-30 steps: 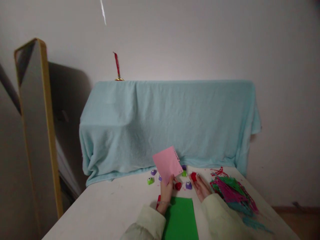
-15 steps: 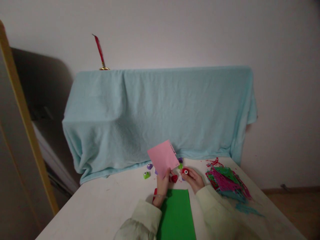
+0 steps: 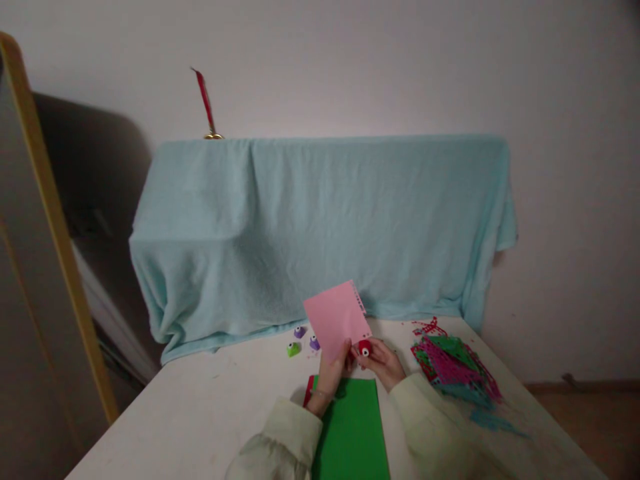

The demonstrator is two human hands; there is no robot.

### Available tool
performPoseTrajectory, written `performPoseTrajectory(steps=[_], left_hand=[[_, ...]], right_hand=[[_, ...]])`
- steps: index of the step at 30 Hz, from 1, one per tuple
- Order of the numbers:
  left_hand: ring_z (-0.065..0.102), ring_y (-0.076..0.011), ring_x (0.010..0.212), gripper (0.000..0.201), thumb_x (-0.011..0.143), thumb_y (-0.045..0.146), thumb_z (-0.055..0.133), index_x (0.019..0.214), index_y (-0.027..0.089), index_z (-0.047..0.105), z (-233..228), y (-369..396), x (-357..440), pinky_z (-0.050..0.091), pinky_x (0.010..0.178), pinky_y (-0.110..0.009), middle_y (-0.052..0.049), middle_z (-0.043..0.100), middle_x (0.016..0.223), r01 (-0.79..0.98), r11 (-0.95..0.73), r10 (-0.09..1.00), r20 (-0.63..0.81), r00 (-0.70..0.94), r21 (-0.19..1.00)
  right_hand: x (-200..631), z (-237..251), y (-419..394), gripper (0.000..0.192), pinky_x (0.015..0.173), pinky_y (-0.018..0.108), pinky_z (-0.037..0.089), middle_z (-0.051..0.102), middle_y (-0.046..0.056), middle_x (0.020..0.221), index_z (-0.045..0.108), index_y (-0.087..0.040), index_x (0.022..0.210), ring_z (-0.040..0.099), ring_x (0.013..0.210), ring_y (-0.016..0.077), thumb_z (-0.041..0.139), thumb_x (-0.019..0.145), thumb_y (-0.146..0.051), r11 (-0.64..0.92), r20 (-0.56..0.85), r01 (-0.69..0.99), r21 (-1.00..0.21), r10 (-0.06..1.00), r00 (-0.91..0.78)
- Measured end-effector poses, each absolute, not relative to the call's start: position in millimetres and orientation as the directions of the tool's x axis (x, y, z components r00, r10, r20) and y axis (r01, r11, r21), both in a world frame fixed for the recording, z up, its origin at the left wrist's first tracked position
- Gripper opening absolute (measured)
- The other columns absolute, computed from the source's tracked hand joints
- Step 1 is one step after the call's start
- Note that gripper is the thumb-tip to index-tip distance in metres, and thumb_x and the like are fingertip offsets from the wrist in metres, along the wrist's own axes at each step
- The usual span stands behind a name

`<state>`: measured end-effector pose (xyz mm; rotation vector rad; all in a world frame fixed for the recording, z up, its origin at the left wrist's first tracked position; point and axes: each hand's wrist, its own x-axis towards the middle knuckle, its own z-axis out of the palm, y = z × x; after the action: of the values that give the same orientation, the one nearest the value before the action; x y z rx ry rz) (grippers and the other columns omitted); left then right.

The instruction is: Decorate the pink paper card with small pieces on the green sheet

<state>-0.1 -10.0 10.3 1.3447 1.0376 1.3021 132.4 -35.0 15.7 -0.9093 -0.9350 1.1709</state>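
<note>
Two hands are closed near the table's point(image 3: 200, 413) far edge: the pink paper sheet point(image 3: 336, 319) is pinched upright by the left hand point(image 3: 331, 377), the red paper punch point(image 3: 365, 347) gripped against its lower corner by the right hand point(image 3: 383, 362).

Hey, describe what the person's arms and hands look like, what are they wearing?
Both arms are covered by loose, puffy sleeves in a pale cream colour, gathered at the cuffs. The left hand and right hand are bare, with no gloves. A thin band seems to circle the left wrist; too small to tell more.
</note>
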Motion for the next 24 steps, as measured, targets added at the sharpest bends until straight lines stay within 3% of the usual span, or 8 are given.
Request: performPoseTrajectory(steps=[3,6,10,13,19,21,24], left_hand=[[0.058,-0.0167,0.067,0.041,0.075,0.05,0.061,0.081,0.01,0.063,10.1,-9.1,-0.2,0.046,0.073,-0.032,-0.007,0.065,0.073,-0.067,-0.181,0.983,0.181,-0.012,0.981],[0.06,-0.0201,0.085,0.048,0.071,0.047,0.066,0.099,0.009,0.062,12.0,-9.2,0.6,0.043,0.087,-0.036,-0.012,0.066,0.094,-0.107,-0.201,0.98,0.198,-0.033,0.974],[0.059,-0.0208,0.09,0.046,0.072,0.047,0.065,0.099,0.01,0.062,13.1,-10.1,0.6,0.042,0.09,-0.037,-0.012,0.065,0.097,-0.088,-0.251,0.968,0.251,-0.008,0.964],[0.059,-0.0196,0.081,0.043,0.075,0.049,0.061,0.093,0.01,0.062,12.1,-10.1,-1.3,0.045,0.08,-0.034,-0.011,0.066,0.088,-0.034,-0.26,0.966,0.26,0.003,0.965],[0.051,-0.0142,0.051,0.049,0.083,0.055,0.046,0.054,0.016,0.054,14.7,-9.1,-3.8,0.043,0.061,-0.027,-0.002,0.055,0.05,0.059,-0.23,0.973,0.228,0.037,0.971],[0.052,-0.0148,0.053,0.047,0.082,0.055,0.047,0.056,0.016,0.055,15.7,-9.5,-3.0,0.044,0.064,-0.028,-0.003,0.056,0.052,0.061,-0.231,0.973,0.229,0.038,0.971],[0.059,-0.0185,0.076,0.038,0.078,0.051,0.055,0.081,0.014,0.062,15.5,-10.9,-1.4,0.045,0.08,-0.031,-0.008,0.066,0.079,0.047,-0.28,0.96,0.281,-0.001,0.959]], right_hand=[[131.4,16.4,-35.0,0.049,0.062,0.031,0.051,0.07,0.007,0.086,0.063,-0.018,0.083,0.065,0.083,0.0259,0.084,0.045,-0.04,0.144,0.1,-0.32,-0.936,0.984,0.148],[132.8,16.8,-34.7,0.043,0.06,0.03,0.05,0.069,0.005,0.08,0.063,-0.017,0.079,0.064,0.075,0.0225,0.083,0.049,-0.04,0.138,0.098,-0.3,-0.944,0.985,0.144],[135.1,16.8,-34.6,0.038,0.057,0.028,0.049,0.068,0.003,0.074,0.064,-0.018,0.079,0.061,0.065,0.0182,0.081,0.053,-0.038,0.151,0.12,-0.275,-0.95,0.984,0.129],[135.4,17.8,-35.7,0.037,0.056,0.028,0.048,0.068,0.003,0.074,0.065,-0.018,0.081,0.06,0.062,0.0172,0.08,0.054,-0.039,0.156,0.127,-0.252,-0.955,0.984,0.128],[135.0,18.9,-37.4,0.039,0.054,0.028,0.047,0.066,0.001,0.067,0.067,-0.02,0.085,0.059,0.057,0.0165,0.078,0.056,-0.043,0.126,0.104,-0.228,-0.965,0.989,0.105],[135.2,18.2,-37.0,0.039,0.053,0.028,0.046,0.066,0.001,0.068,0.067,-0.02,0.085,0.058,0.057,0.0164,0.078,0.056,-0.044,0.124,0.106,-0.22,-0.968,0.99,0.092],[135.7,16.9,-36.2,0.036,0.053,0.027,0.045,0.065,0.001,0.07,0.066,-0.02,0.079,0.057,0.058,0.0159,0.078,0.056,-0.045,0.137,0.122,-0.209,-0.968,0.989,0.085]])
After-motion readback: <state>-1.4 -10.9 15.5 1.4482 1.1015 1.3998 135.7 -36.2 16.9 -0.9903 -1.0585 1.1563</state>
